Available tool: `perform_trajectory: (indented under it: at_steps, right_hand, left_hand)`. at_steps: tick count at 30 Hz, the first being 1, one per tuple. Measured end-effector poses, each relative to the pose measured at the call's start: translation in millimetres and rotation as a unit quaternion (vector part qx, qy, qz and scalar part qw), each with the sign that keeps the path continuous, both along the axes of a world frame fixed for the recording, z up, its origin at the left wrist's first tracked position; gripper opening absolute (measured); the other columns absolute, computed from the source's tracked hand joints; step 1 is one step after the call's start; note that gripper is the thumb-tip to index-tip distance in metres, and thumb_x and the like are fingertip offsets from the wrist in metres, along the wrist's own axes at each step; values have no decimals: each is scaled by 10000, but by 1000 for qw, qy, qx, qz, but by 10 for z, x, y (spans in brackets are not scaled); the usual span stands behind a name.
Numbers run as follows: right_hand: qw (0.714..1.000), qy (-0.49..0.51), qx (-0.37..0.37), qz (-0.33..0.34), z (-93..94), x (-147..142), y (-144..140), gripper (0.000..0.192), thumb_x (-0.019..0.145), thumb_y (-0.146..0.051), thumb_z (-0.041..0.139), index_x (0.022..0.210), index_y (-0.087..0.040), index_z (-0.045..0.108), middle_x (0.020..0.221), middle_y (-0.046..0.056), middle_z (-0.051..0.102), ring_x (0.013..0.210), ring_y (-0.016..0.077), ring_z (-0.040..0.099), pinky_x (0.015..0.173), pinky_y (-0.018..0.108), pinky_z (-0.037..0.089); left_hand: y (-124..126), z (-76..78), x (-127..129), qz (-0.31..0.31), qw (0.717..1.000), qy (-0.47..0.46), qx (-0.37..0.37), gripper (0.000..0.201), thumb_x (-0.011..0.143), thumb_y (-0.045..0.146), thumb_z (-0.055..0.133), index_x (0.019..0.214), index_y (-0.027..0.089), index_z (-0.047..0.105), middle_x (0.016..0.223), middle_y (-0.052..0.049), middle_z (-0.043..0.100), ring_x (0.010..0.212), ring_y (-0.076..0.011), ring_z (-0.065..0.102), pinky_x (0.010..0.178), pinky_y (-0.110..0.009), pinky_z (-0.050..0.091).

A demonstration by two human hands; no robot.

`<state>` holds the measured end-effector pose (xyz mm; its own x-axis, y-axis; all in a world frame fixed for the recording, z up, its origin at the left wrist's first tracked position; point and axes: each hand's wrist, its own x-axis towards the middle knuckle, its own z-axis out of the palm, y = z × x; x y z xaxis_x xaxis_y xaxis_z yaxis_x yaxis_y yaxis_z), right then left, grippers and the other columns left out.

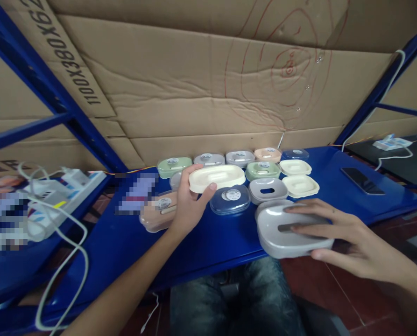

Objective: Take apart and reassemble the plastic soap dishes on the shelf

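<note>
My left hand (189, 200) pinches the light, stiff cream oval plastic lid (217, 177) by its rim, while my right hand (337, 233), fingers spread, clasps the probably slippery grey plastic tray (281, 240).

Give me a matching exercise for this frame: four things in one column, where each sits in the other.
Things:
1. cream tray
2. grey tray
3. phone
4. power strip

Places:
A. far left, cables attached
B. under the right hand
C. flat on the blue table, far right
D. in the left hand

Pairs: 1-D, 2-B, 3-C, 4-A
</note>
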<state>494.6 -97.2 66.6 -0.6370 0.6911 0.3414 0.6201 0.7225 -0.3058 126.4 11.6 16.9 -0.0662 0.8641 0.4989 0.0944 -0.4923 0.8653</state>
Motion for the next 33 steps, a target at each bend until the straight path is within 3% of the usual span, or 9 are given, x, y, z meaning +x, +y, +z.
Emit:
perform_trajectory:
  at_steps: [3,9,14,22,33]
  right_hand:
    - [1000,4,4,1,-9,4,-89,560,948,-343,795,1490,-464,720,1541,45,712,1437,367,675,1217,555,575]
    - [998,35,-6,-46,-96,278,-209,507,972,-338,733,1463,-466,742,1542,74,709,1437,397,669,1103,583,646]
    - [998,29,-14,-51,-173,395,-315,560,959,-353,729,1503,-484,710,1551,72,702,1445,419,657,1148,638,608]
    - [1000,15,-20,-3,-156,245,-353,623,942,-328,742,1546,-462,675,1555,68,699,1446,405,660,1203,598,579]
    - [998,42,-33,16,-265,102,-268,511,993,-426,785,1498,-385,722,1548,71,706,1443,357,675,1276,593,506]
  left_hand:
    - [-52,-40,18,-30,997,72,22,633,921,536,824,1414,246,554,1387,-115,678,1201,-288,711,1006,-432,623]
    - [-145,-136,81,-104,970,202,89,771,864,465,883,1499,246,505,1526,-159,630,1415,-378,625,1208,-566,499]
    - [-139,-187,107,-105,971,200,76,757,869,474,875,1490,250,504,1531,-166,633,1419,-387,629,1202,-581,504]
    - [-114,-194,124,-121,971,202,40,740,870,462,868,1482,244,513,1521,-163,648,1394,-380,650,1165,-547,537]
    - [50,-296,143,-129,978,163,4,686,882,441,862,1454,226,549,1505,-159,643,1358,-345,659,1162,-514,534]
